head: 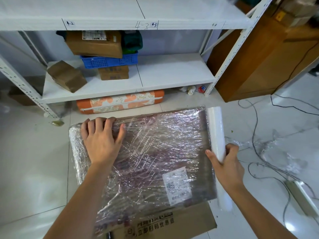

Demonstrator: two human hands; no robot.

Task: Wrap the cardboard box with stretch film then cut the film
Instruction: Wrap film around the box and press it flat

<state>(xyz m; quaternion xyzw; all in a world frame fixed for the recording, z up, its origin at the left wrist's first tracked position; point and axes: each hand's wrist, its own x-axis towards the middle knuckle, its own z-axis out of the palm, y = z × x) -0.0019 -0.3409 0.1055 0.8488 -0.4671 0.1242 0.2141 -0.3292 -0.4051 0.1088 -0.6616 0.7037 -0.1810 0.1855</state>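
Note:
A flat cardboard box (pixel 155 157) lies on the tiled floor, most of its top under wrinkled clear stretch film, with a white shipping label (pixel 177 185) near its right front. Bare printed cardboard (pixel 181 225) shows at the near end. My left hand (pixel 101 138) rests on the box's far left corner, fingers curled over the far edge. My right hand (pixel 226 163) grips the white stretch film roll (pixel 215 131), which lies along the box's right edge.
A white metal shelf rack (pixel 120 90) stands just beyond the box, carrying cartons and a blue crate (pixel 110 61). An orange roll (pixel 120 102) lies under it. Cables (pixel 259 152) and crumpled film scraps (pixel 276 152) cover the floor to the right. A large brown carton (pixel 259 62) stands at right.

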